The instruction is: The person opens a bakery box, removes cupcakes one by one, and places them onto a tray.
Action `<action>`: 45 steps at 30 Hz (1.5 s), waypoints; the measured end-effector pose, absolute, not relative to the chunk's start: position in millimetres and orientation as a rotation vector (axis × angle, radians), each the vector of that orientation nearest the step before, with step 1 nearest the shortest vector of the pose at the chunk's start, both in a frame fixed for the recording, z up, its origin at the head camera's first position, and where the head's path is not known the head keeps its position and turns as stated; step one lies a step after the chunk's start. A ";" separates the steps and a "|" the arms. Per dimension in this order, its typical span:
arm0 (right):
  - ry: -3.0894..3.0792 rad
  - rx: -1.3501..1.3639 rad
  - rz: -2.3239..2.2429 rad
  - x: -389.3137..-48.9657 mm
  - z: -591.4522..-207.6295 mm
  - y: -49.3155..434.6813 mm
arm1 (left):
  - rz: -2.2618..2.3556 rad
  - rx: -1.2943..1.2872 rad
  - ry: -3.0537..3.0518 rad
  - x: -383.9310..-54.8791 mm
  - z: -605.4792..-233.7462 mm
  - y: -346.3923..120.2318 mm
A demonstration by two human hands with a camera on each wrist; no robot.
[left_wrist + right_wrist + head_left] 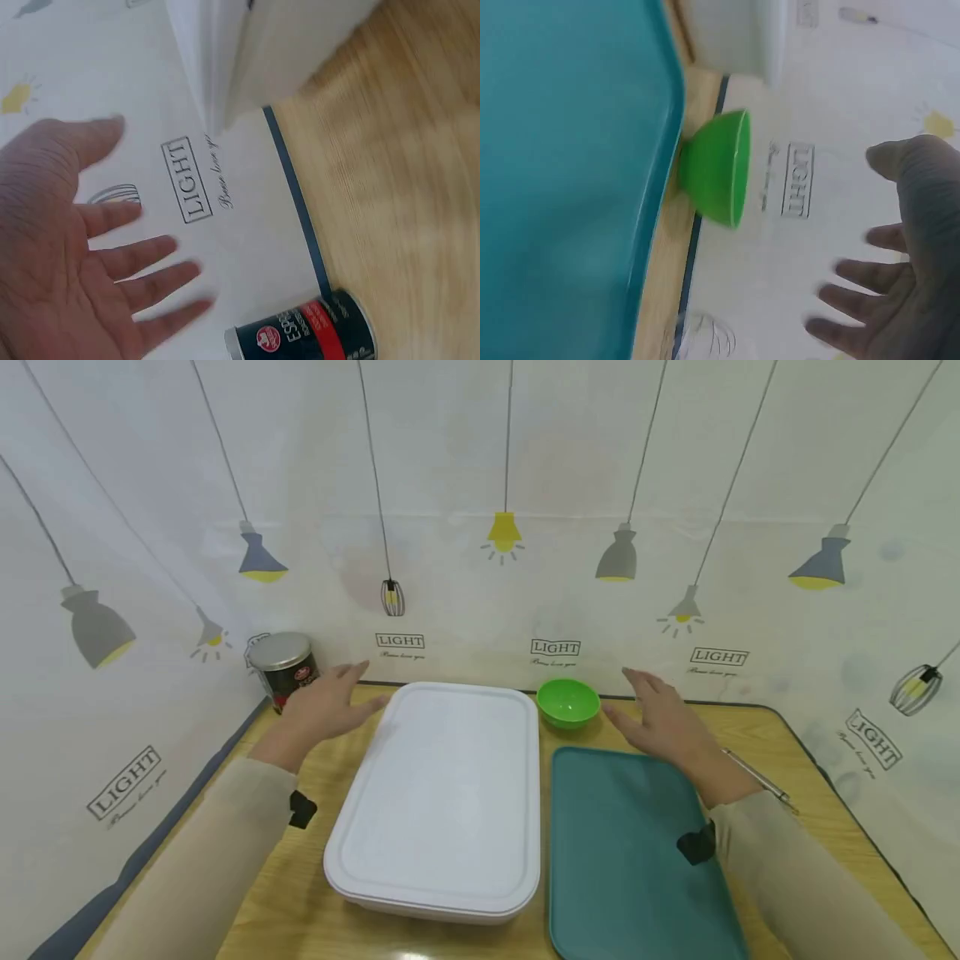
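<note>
The person's bare left hand [322, 706] hovers beside the far left corner of the white rectangular lidded box [442, 793], fingers spread. The bare right hand [663, 718], fingers likewise apart, is raised right of the box, beige-sleeved forearms [217, 843] reaching forward on either side.

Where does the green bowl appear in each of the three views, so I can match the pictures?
Head: the green bowl sits right of centre, beyond the teal tray.
Left wrist: not in it.
Right wrist: near the middle, appearing sideways.
Shared landmark: the white backdrop printed with "LIGHT" shows in all three.
</note>
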State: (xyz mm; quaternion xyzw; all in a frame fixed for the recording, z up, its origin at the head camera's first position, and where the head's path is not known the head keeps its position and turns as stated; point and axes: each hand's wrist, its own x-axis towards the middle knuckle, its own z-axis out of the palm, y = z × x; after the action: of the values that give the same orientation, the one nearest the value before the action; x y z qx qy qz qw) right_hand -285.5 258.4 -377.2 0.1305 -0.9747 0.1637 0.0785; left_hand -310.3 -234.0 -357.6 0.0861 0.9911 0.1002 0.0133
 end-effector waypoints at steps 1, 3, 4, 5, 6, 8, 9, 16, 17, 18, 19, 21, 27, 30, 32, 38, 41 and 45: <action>-2.935 0.422 0.570 -283.1 -375.7 253.9 | 0.371 0.282 3.070 -307.9 -357.7 -233.6; -2.959 0.473 0.726 -278.1 -375.1 243.9 | 0.477 0.299 3.019 -302.6 -358.9 -232.8; -2.973 0.489 0.790 -275.0 -375.8 238.7 | 0.533 0.301 2.987 -299.9 -359.9 -232.4; -2.988 0.499 0.876 -271.9 -377.2 233.3 | 0.585 0.297 2.947 -297.1 -361.0 -232.0; -2.999 0.505 0.986 -268.9 -379.8 228.1 | 0.637 0.287 2.902 -294.3 -362.6 -231.7; -3.000 0.502 1.218 -263.3 -386.4 217.8 | 0.729 0.246 2.806 -289.1 -367.2 -231.4; -2.996 0.489 1.346 -260.8 -390.4 212.9 | 0.780 0.216 2.756 -286.7 -370.1 -231.2; -2.968 0.403 1.790 -247.8 -413.3 182.1 | 1.008 0.126 2.586 -271.5 -386.2 -225.5; -2.969 0.382 1.811 -246.7 -414.9 178.8 | 1.017 0.121 2.588 -270.2 -386.5 -224.1; -2.966 0.355 1.837 -246.0 -416.5 176.1 | 1.022 0.117 2.595 -269.1 -386.9 -222.7; -2.962 0.337 1.856 -245.0 -417.3 173.8 | 1.029 0.115 2.601 -268.3 -387.7 -221.5; -2.947 0.308 1.898 -244.7 -418.3 171.1 | 1.038 0.118 2.611 -267.4 -388.8 -219.4; -2.939 0.297 1.885 -246.1 -417.9 170.6 | 1.092 0.079 2.609 -262.3 -392.7 -215.7; -2.954 0.254 1.853 -247.4 -417.8 171.5 | 1.116 0.063 2.594 -260.1 -393.6 -215.2; -2.966 0.251 1.819 -248.0 -417.1 171.4 | 1.118 0.062 2.598 -259.0 -392.6 -215.2; -3.021 0.316 1.645 -247.6 -408.9 165.2 | 1.063 0.045 2.625 -255.1 -385.1 -212.7; -3.059 0.320 1.556 -246.2 -404.4 161.6 | 1.032 0.043 2.642 -252.3 -381.0 -211.0; -3.093 0.318 1.445 -242.2 -399.2 159.1 | 1.040 0.060 2.657 -247.5 -375.8 -211.7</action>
State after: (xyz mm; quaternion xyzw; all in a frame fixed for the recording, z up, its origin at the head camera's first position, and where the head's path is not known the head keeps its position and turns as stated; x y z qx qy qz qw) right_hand -242.2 159.1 -399.2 0.0918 -0.8928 0.4171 -0.1431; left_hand -247.5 -211.7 -375.8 0.0209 0.9214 0.3606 0.1434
